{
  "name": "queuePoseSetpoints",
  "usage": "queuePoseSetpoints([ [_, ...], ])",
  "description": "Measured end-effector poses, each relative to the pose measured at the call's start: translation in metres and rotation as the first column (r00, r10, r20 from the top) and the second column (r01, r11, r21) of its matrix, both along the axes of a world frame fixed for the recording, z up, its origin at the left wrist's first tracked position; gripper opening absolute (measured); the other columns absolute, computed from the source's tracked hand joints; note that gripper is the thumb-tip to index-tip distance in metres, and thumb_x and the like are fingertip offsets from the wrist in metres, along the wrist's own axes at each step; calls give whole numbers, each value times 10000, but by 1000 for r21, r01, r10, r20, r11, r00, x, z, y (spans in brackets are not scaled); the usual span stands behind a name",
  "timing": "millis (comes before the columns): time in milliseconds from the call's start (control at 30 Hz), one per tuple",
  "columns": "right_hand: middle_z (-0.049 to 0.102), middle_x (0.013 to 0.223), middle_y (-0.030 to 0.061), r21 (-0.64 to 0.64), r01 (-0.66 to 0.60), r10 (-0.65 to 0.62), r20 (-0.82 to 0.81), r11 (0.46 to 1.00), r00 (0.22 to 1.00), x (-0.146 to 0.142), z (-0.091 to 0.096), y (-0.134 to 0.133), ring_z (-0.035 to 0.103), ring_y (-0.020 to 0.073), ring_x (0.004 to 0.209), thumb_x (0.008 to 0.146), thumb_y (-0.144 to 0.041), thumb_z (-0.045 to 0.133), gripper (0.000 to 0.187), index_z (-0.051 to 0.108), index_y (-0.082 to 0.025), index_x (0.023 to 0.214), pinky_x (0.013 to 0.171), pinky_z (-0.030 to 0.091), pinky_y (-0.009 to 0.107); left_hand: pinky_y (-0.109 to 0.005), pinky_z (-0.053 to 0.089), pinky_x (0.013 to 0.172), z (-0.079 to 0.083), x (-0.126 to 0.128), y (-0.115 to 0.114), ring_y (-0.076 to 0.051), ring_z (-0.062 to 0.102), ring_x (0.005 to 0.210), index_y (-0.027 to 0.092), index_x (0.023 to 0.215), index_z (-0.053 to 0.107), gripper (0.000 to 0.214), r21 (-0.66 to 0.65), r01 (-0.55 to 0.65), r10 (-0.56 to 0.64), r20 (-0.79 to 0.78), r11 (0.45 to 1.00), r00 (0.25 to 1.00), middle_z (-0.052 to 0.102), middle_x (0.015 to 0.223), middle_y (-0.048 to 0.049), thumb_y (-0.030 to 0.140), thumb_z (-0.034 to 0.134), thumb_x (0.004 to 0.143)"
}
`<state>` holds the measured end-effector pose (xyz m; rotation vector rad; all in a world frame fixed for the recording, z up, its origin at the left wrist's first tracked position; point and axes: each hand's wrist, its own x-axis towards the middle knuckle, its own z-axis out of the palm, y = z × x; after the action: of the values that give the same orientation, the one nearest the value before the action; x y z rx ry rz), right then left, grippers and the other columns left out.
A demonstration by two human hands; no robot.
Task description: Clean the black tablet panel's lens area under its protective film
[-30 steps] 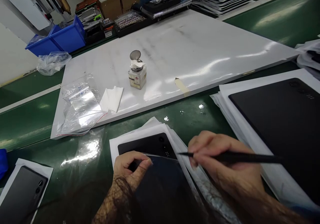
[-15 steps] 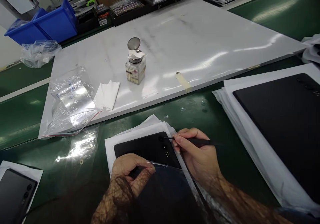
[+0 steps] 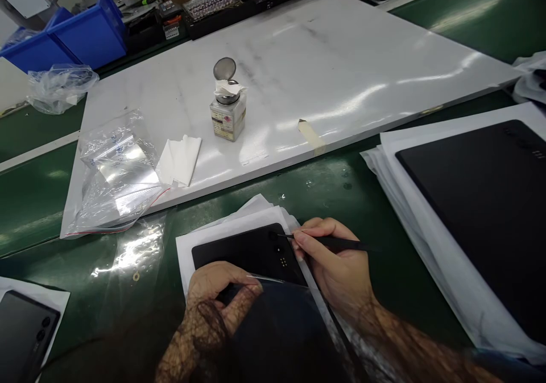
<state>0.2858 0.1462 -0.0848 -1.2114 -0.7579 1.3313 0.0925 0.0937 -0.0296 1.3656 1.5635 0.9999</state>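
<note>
A black tablet lies back side up on white paper sheets, its camera rings near the upper right corner. My left hand is closed, thumb and fingers pinching the edge of a clear film that covers the tablet's nearer part. In my right hand are slim black tweezers, held like a pen. Their thin tip points left and reaches the upper camera ring; whether it touches is too small to tell. The lower part of the tablet is hidden under the film and my left hand.
A bottle with a raised metal lid, a folded white wipe and a clear plastic bag rest on the white board. More tablets lie on paper at right and left. Blue bins stand far left.
The whole view has shifted slightly, so things appear a little further left and up. Both hands keep their grips, and the tweezers' tip stays at the upper camera ring.
</note>
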Motion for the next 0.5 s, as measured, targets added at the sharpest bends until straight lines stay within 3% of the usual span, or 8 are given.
queuePoseSetpoints([
  [500,711,708,-15,-5,-15,15,9,1000,1000,-1,-5,0,621,145,533,611,-442,1140,415,770,-259,649,500,559,281,-224,576,501,7,5,8,-178,701,514,262,675,699,42,144,-3,10,-43,990,999,748,577,27,230,677,691],
])
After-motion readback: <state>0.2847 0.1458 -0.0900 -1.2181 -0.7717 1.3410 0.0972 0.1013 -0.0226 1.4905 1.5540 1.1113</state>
